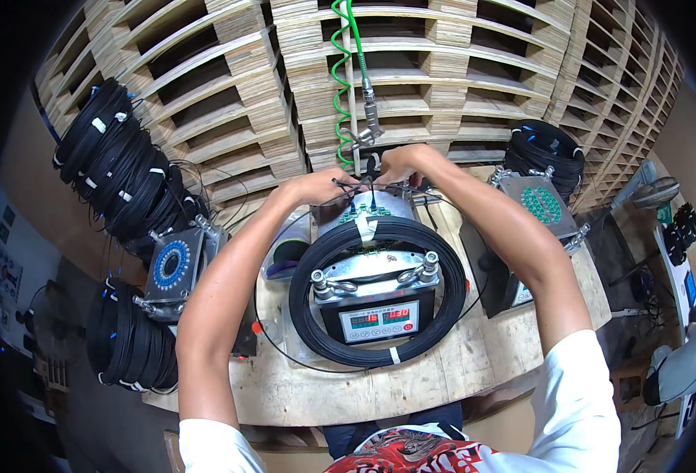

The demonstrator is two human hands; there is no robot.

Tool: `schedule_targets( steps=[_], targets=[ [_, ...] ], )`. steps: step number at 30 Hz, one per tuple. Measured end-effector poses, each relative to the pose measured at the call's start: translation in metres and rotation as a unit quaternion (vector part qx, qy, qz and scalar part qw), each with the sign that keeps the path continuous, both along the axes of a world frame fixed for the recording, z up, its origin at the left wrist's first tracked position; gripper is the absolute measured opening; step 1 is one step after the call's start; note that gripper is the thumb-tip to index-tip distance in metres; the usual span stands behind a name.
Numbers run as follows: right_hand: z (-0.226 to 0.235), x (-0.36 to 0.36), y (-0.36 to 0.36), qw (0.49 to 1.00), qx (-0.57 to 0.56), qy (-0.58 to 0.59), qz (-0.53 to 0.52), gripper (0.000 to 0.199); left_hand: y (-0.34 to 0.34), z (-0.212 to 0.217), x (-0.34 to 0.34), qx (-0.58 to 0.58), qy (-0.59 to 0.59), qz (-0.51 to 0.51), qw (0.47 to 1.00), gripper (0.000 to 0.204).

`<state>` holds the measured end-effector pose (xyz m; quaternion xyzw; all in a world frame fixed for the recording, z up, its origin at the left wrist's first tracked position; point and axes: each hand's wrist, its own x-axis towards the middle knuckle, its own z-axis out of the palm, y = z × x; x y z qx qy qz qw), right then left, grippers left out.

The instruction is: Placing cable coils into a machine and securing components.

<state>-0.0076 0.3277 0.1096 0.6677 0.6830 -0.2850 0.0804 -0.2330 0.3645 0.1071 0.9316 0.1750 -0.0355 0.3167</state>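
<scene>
Both my arms reach to the far side of a bench machine with a lit red display (378, 322). A large coil of black cable (301, 296), bound with white tape, leans over it. Behind the coil, a round metal fixture (334, 213) carries several small green connectors (378, 210). My left hand (326, 187) pinches thin black cable at the fixture's far edge. Close by, my right hand (401, 165) has its fingers drawn together; what they grip is partly hidden. Two metal clamps (429, 264) stand above the display.
Similar machines with a blue ring of connectors (171, 265) and green connectors (541, 205) flank me. Black cable coils pile up at left (119, 177) and back right (549, 154). A green air hose with a metal blow gun (370, 114) hangs before wooden pallets (490, 59). Someone sits far right (679, 366).
</scene>
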Motion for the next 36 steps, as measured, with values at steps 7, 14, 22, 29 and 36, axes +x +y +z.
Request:
schedule_targets(
  steps=[7,14,22,29,36],
  targets=[
    [-0.029,0.044,0.007,0.964,0.001,0.2,-0.174,0.034,0.006,-0.012,0.002,-0.027,-0.009,0.024,0.999,0.036],
    [-0.037,0.065,-0.028,0.883,0.022,0.417,-0.215,0.026,0.025,-0.025,-0.007,-0.093,-0.016,0.006,0.996,0.042],
    [-0.053,0.063,-0.03,0.884,0.154,0.429,-0.101,0.02,0.036,-0.043,-0.014,-0.05,-0.04,0.019,0.998,0.043],
    [-0.049,0.058,-0.041,0.89,0.116,0.407,-0.168,0.043,0.032,-0.04,-0.01,-0.088,-0.015,0.045,0.995,0.045],
    [-0.065,0.073,-0.033,0.851,0.111,0.51,-0.064,0.022,0.022,-0.027,-0.003,-0.098,-0.008,0.044,0.994,0.042]
  ],
)
